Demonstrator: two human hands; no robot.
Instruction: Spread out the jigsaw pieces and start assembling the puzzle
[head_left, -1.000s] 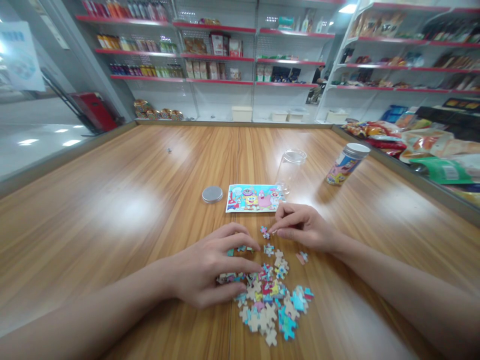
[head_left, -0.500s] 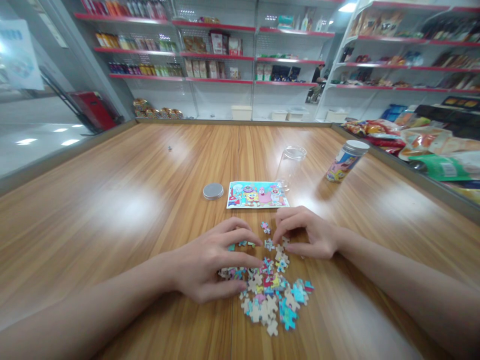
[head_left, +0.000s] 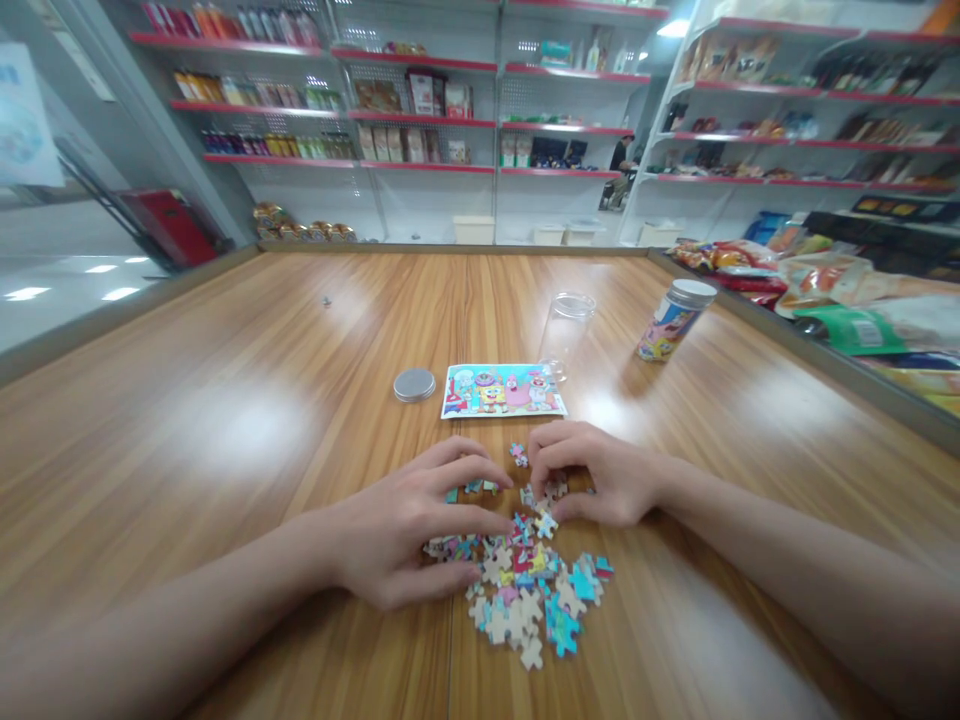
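Observation:
A loose heap of jigsaw pieces (head_left: 517, 615), some face up and some showing pale backs, lies on the wooden table in front of me. My left hand (head_left: 412, 525) rests over the heap's left side with fingers spread, hiding some pieces. Curled above the upper pieces is my right hand (head_left: 592, 470), thumb and forefinger apart, with a light-blue jigsaw piece (head_left: 546, 524) near the thumb tip. A pink jigsaw piece (head_left: 518, 454) sits alone between the hands. Beyond them lies a cartoon picture card (head_left: 504, 392).
A round metal lid (head_left: 414, 385) is left of the card. Behind the card is a clear plastic jar (head_left: 568, 330); a cartoon-printed canister (head_left: 675, 320) stands further right. A tiny object (head_left: 326, 301) lies far left. Snack bags (head_left: 862, 330) line the right edge, and shelves (head_left: 420, 120) the back.
My right hand has lowered slightly towards the heap, its fingers now covering more of the upper pieces. The left hand stays in place. The whole view has shifted a little.

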